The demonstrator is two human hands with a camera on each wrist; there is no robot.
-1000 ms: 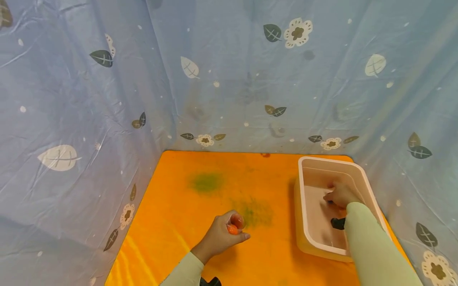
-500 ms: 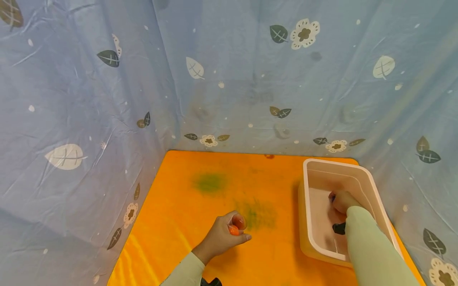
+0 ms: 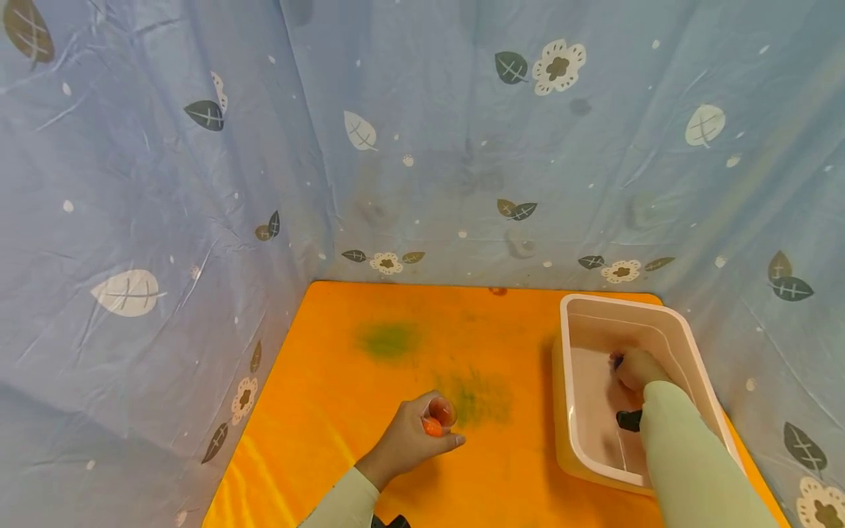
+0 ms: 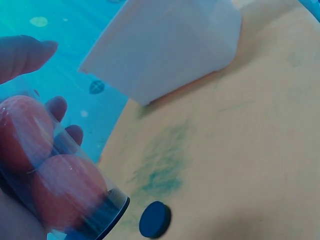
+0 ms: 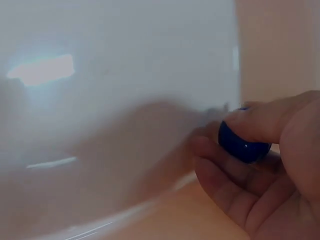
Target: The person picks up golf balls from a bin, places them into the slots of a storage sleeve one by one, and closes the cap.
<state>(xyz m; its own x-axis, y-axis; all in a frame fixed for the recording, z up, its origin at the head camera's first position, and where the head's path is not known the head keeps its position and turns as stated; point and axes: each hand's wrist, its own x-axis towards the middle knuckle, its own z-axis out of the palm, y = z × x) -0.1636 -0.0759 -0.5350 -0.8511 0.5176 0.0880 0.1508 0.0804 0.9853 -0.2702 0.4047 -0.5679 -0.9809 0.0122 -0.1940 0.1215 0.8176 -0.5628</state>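
Observation:
My left hand [image 3: 412, 438] grips a clear plastic tube [image 4: 116, 194] over the table, its round mouth facing up in the head view. Two balls sit one above the other in it: an upper ball [image 4: 25, 132] and a lower ball [image 4: 70, 190], orange in the head view. A dark band rings the tube's bottom. Reaching down into the pale pink bin [image 3: 569, 396], my right hand [image 3: 637, 370] pinches a shiny dark blue ball [image 5: 241, 145] between thumb and fingers, close to the bin's wall. Part of the ball is hidden by the thumb.
A small dark disc [image 4: 155, 220] lies on the tabletop near the tube. The orange table cover [image 3: 370, 381] bears green smudges. Blue patterned curtains [image 3: 422, 147] enclose the table at the back and both sides. The bin stands at the right edge.
My right hand has drawn back slightly inside the bin, and its fingers have closed on the dark blue ball. The left hand keeps holding the tube in nearly the same place.

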